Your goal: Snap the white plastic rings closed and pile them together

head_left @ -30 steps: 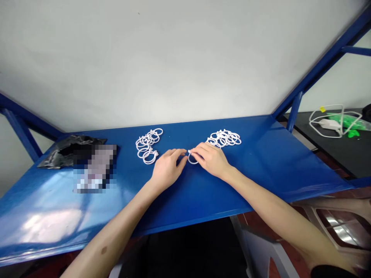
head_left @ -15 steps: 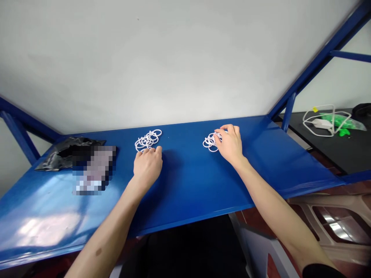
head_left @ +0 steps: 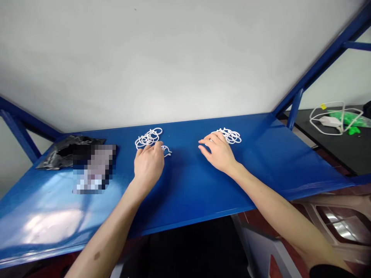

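Two heaps of white plastic rings lie on the blue shelf [head_left: 188, 185]. My left hand [head_left: 149, 164] rests palm down just in front of the left heap [head_left: 147, 138]. Its fingers are bent and held together, with the tips on the edge of a single white ring [head_left: 167, 151] lying beside the heap. My right hand [head_left: 218, 152] hovers low in front of the right heap [head_left: 231, 136], partly covering it. Its fingers are stretched out toward the left, and I see nothing in them.
A crumpled black plastic bag [head_left: 62, 151] and a blurred flat item [head_left: 94, 168] lie at the shelf's left end. Blue frame struts [head_left: 315, 65] rise at the right. Beyond them, a dark table holds a white wire object [head_left: 333, 119] and green pieces [head_left: 352, 125]. A white wall closes the back.
One second ago both hands held one ring at the middle. My left hand carried it to the left heap. My right hand reached into the right heap and has drawn back leftward.
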Available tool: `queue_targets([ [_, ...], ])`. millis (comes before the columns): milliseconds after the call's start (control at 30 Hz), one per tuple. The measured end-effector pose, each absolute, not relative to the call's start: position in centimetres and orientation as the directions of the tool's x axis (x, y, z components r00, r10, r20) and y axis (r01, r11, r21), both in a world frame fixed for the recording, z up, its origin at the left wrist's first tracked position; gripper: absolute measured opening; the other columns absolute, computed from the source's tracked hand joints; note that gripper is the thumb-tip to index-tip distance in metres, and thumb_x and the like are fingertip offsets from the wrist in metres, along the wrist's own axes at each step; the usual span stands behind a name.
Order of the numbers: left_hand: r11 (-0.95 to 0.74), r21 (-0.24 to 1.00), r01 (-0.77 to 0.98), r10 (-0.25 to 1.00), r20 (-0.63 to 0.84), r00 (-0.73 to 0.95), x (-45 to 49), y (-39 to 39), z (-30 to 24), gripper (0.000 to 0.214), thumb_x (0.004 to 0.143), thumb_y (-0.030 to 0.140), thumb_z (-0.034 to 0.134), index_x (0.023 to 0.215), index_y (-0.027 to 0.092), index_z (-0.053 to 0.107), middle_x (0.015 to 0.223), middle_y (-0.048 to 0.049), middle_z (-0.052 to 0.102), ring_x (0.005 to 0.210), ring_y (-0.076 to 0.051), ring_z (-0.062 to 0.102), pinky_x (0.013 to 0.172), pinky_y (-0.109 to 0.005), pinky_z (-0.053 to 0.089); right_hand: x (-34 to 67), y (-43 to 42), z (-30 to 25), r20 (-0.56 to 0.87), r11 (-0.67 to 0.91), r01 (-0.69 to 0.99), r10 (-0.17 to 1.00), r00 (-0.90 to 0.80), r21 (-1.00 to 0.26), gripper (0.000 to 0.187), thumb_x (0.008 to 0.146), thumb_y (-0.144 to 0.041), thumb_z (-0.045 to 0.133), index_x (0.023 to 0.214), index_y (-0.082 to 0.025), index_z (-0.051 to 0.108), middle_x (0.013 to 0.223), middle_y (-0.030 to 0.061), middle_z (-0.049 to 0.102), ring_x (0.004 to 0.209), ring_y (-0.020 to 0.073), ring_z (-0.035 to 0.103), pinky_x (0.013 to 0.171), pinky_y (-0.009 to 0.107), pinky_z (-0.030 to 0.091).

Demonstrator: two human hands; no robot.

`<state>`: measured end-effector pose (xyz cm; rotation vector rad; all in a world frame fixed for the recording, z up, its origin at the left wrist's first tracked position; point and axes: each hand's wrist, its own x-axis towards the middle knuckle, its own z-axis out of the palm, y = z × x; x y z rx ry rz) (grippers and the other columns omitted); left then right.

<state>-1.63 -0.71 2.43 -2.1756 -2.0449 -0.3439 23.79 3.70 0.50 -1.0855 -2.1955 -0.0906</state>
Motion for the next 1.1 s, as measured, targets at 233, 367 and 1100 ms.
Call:
queue_targets([
  [233,-0.079,0.203,0.976,0.917,0.399,-0.009,-1.4,-0.7,2.8,0.035,0.100,0.031,0.039,0.117,0.018,0.067,0.100,-0.0122,0.078,0.105,-0.033,0.065,0.088,-0.044,0.044,23.5,3.3,0.5,0.560,0.698,0.662,0.675,-0.481,-0.272,0.021,0.100,-0.029,0.057,0.110,-0.023,0.075,0.101,0.0090,0.071,0.104,0.0288,0.055,0.091,0.048,0.053],
  [367,-0.197,0.344,0.918,0.890,0.456,0.020,-1.0,-0.6,2.8,0.032,0.098,0.031,0.042,0.113,0.019,0.068,0.102,-0.0095,0.076,0.097,-0.028,0.066,0.091,-0.041,0.046,23.2,3.0,0.6,0.542,0.717,0.633,0.669,-0.508,-0.292,0.022,0.101,-0.029,0.057,0.112,-0.022,0.074,0.102,0.0091,0.070,0.102,0.0276,0.057,0.092,0.047,0.054],
  [1100,0.021,0.984,0.179,0.999,-0.030,0.043,0.6,-0.4,1.3,0.036,0.086,0.045,0.063,0.107,0.016,0.066,0.083,-0.0024,0.069,0.078,-0.017,0.068,0.080,-0.034,0.055,20.9,1.6,-0.8,0.295,0.584,0.449,0.773,-0.561,-0.676,0.009,0.092,-0.024,0.067,0.085,-0.020,0.063,0.087,0.0000,0.067,0.069,0.0113,0.059,0.066,0.025,0.044],
])
